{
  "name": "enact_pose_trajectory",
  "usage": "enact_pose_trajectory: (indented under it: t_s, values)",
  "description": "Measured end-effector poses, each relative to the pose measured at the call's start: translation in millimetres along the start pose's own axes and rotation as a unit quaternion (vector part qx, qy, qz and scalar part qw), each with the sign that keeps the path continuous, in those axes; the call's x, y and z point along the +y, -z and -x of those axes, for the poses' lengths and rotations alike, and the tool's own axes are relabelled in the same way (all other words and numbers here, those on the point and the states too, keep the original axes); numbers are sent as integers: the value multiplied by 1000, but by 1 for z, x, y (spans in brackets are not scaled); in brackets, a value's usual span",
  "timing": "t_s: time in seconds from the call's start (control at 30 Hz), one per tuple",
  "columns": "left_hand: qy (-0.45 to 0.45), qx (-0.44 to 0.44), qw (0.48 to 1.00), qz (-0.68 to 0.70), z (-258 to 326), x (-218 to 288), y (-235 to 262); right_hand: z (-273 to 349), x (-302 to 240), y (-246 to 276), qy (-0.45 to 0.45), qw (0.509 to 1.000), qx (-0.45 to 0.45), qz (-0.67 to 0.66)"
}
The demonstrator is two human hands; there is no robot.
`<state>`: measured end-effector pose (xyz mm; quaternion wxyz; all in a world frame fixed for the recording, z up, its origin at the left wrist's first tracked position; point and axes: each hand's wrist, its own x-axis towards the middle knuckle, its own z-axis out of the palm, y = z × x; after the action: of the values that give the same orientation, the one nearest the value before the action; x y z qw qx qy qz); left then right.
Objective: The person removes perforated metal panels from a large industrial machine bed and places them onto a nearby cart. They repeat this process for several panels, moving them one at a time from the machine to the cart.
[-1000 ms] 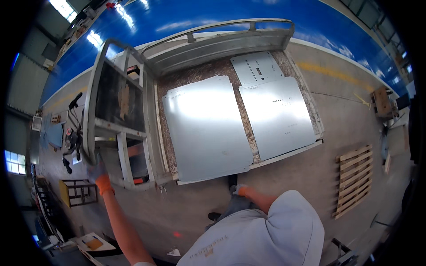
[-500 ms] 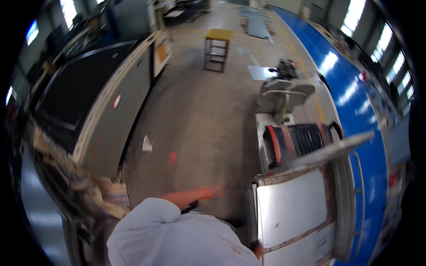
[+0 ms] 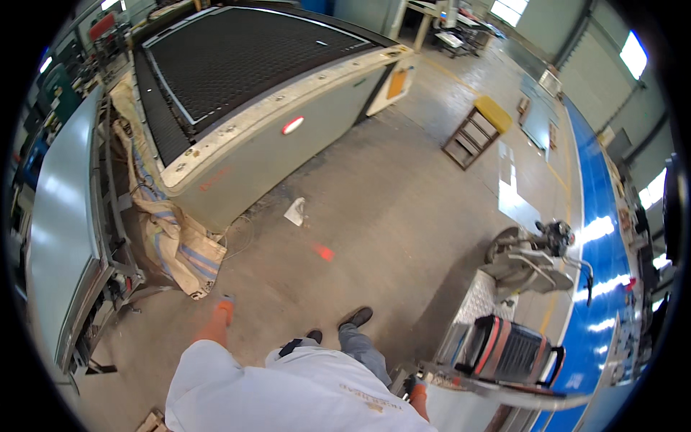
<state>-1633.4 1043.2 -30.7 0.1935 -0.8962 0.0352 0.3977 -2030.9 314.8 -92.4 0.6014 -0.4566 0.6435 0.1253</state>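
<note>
My left hand (image 3: 227, 299) hangs out to the left over the floor, near the lower end of a beige woven sack (image 3: 194, 255). It looks small and smeared, so its fingers cannot be made out and I see nothing in it. My right hand (image 3: 412, 382), in something dark like a glove, is low on the right at the near corner of a flat-bed cart (image 3: 461, 403). It seems to touch the cart's edge; how its fingers lie is unclear. Behind the cart's bed is a black seat with red stripes (image 3: 509, 353), then the handlebars (image 3: 554, 237).
A large grey machine with a black mesh bed (image 3: 266, 57) fills the upper left. Sheet metal on a rack (image 3: 65, 209) stands far left. A yellow-topped stool (image 3: 479, 129), white scrap (image 3: 295, 211) and a red floor mark (image 3: 324, 252) lie ahead. A blue walkway (image 3: 597, 237) runs along the right.
My view has swung left, so machine, stool and cart sit further right. My left arm, earlier across my front, now reaches out to the left. The right hand stays by the cart.
</note>
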Motion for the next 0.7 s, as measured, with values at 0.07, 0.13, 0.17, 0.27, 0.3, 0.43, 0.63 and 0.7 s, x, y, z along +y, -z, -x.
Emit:
enact_pose_trajectory:
  t_s: [0.07, 0.13, 0.17, 0.27, 0.3, 0.43, 0.63, 0.7]
  values:
    - [-135, 59, 989, -28, 3, 44, 3, -17, -63, -45, 62, 998, 11, -13]
    - [-5, 54, 913, 404, -14, 100, 6, -41, -114, -96, 79, 996, -16, -46]
    - [64, 20, 900, 431, -15, 127, 32, -57, -154, -127, 70, 995, -59, -27]
    - [24, -41, 897, 440, -26, 170, 87, -75, -220, -184, 221, 952, -164, 132]
    - [28, -53, 895, 443, -35, 169, 97, -77, -238, -205, 266, 928, -182, 186]
    - [33, -50, 885, 461, -73, 172, 188, -93, -331, -232, 149, 930, -248, 227]
    - [74, 124, 788, 598, -168, 177, 313, -149, -522, -273, 80, 920, -121, 364]
    - [75, 112, 775, 617, -198, 187, 344, -176, -585, -296, 133, 921, -116, 348]
